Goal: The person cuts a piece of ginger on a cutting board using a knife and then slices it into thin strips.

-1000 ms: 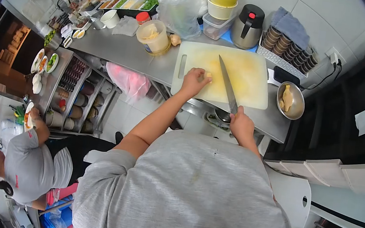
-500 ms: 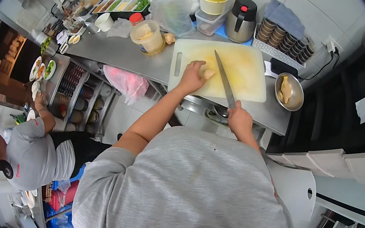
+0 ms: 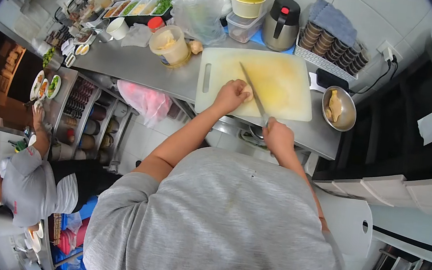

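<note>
A white cutting board [image 3: 288, 84], stained yellow, lies on the steel counter [image 3: 143, 65]. My left hand [image 3: 230, 96] presses a small pale piece of food [image 3: 247, 91] onto the board's near left part. My right hand [image 3: 277, 135] grips the handle of a long knife [image 3: 251, 92] at the counter's front edge. The blade runs up and to the left and touches the piece of food right beside my left fingers.
A metal bowl [image 3: 341, 109] with pale pieces stands right of the board. Behind it are a thermos jug [image 3: 282, 16], stacked tubs [image 3: 248, 0], a plastic bag [image 3: 199, 10], a lidded jar [image 3: 166, 45] and a rack of cups [image 3: 331, 44]. Another person [image 3: 30, 181] crouches at shelves, lower left.
The knife blade has swung left from the board's middle onto the piece of food. My left hand stayed on the food. The other person's arm reached higher along the shelves.
</note>
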Demonstrator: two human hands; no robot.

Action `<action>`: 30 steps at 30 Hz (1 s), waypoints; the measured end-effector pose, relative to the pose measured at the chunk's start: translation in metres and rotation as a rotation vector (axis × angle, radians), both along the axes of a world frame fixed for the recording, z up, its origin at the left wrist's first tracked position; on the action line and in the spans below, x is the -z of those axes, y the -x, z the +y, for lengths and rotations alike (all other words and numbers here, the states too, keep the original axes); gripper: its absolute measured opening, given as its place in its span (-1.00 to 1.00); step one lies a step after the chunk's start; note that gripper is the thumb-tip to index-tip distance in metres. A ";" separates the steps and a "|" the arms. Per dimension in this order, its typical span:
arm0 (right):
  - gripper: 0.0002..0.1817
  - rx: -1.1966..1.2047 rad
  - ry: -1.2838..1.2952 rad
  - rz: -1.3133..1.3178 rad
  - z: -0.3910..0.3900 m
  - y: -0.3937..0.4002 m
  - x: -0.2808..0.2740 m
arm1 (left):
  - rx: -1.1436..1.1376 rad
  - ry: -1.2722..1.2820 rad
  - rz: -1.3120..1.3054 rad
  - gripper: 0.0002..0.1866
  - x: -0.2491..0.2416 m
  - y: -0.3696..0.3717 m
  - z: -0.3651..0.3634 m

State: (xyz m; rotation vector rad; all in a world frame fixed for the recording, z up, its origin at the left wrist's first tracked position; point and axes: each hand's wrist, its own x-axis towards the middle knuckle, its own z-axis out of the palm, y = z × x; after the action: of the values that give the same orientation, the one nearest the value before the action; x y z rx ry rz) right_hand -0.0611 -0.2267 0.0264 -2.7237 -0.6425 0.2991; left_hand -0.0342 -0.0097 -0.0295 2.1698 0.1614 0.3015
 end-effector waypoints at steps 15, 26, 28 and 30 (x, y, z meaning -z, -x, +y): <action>-0.75 0.010 0.026 0.061 0.026 -0.014 0.004 | 0.118 -0.047 0.031 -0.59 -0.005 -0.004 0.000; -0.73 0.046 0.046 0.069 0.037 -0.023 0.007 | 0.235 0.225 0.143 -0.54 0.016 -0.014 0.020; -0.72 0.052 0.057 0.073 0.037 -0.022 0.009 | 0.253 0.297 0.129 -0.54 0.016 -0.014 0.021; -0.72 0.039 0.057 0.063 0.035 -0.023 0.005 | 0.242 0.291 0.086 -0.54 0.015 -0.010 0.017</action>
State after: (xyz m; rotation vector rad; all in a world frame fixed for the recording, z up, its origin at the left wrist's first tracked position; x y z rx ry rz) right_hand -0.0382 -0.1914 0.0213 -2.7651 -0.5720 0.3978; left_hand -0.0237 0.0073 -0.0449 1.8894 -0.0100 0.0422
